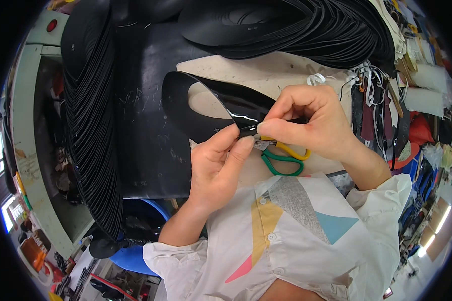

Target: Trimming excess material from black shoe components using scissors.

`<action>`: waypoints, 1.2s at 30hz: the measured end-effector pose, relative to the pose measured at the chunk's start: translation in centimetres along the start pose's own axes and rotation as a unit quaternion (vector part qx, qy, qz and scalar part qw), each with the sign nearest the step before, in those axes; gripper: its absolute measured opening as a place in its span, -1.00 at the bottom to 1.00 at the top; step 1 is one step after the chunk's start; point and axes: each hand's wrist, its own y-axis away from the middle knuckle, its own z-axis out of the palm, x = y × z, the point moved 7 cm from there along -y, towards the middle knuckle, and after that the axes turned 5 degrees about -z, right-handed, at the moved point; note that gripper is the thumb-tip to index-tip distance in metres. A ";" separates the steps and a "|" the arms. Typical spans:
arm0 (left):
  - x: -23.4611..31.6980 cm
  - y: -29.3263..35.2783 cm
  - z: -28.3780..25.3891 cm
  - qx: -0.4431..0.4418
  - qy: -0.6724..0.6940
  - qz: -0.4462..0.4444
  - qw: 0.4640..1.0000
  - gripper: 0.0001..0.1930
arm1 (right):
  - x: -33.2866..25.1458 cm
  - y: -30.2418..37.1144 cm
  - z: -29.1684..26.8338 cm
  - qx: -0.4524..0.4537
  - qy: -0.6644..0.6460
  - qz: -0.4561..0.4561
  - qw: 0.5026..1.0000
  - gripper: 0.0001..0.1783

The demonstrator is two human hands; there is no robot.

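Observation:
A thin black piece shaped like a shoe upper point(178, 100), part matt and part glossy, curves round an oval opening in front of me. At its near edge my left hand point(213, 168) pinches it between thumb and fingers. Just to the right, my right hand point(316, 123) grips the same edge with thumb and forefinger, its other fingers curled in. The fingertips are close together, and a short glossy strip shows between them. Below the hands lie scissors point(281, 163) with green and yellow handles, their blades partly hidden.
Long fanned stacks of black cut pieces stand at the left point(88, 125) and far side point(336, 35). A black mat point(145, 100) and a beige board point(286, 72) cover the worktop. White cords point(371, 85) hang at the right. A blue bin point(130, 258) sits at lower left.

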 end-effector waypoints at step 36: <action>-1.2 1.7 -4.0 0.069 0.048 0.096 0.992 -0.66 | 1.6 -0.7 -0.6 -0.032 0.082 -0.002 0.996 -0.75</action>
